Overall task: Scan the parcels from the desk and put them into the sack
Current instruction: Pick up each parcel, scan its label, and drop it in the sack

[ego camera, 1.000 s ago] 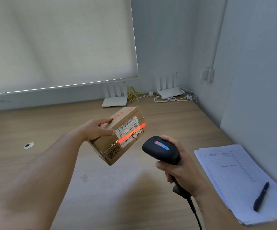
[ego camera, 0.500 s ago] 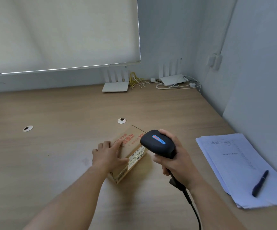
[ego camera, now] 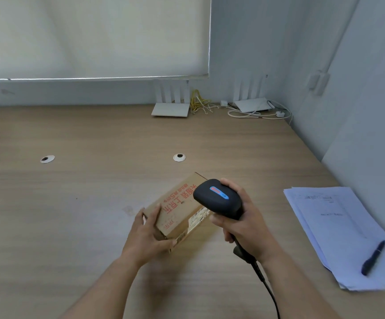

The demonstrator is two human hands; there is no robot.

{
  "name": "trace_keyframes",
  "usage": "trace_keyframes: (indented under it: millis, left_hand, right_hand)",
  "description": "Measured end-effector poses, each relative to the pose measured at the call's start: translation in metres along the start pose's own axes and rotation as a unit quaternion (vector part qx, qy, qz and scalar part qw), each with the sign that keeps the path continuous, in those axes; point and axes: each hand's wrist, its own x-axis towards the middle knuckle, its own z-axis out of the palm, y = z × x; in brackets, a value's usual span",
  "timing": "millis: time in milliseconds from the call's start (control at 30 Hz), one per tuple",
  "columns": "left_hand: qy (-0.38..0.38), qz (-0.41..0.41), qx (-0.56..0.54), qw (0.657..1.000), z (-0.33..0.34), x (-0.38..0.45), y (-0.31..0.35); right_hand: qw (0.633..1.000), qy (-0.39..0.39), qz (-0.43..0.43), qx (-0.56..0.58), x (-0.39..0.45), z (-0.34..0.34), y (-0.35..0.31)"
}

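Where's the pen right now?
In the head view the dark pen lies at the lower right, on the near corner of the stack of papers, right of the hand holding the scanner.

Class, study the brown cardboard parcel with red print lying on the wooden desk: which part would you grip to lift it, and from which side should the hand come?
Grip the brown cardboard parcel across its narrow near-left end, coming from the left. It lies flat with that end turned toward the left hand, which already grips there; the black handheld scanner in the right hand crowds the right side.
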Motion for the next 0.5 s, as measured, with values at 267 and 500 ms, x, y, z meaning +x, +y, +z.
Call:
trace_keyframes:
  millis: [267, 500]
  left_hand:
    - [0.074, 0.026, -0.226, 0.971, -0.054, 0.036, 0.034]
    - [0.102, 0.073, -0.252, 0.960, -0.102, 0.054, 0.051]
  right_hand:
    - [0.999, 0.010, -0.028, 0.026, 0.000, 0.005, -0.014]
    - [0.994, 0.029, -0.061, 0.090, -0.001, 0.009, -0.026]
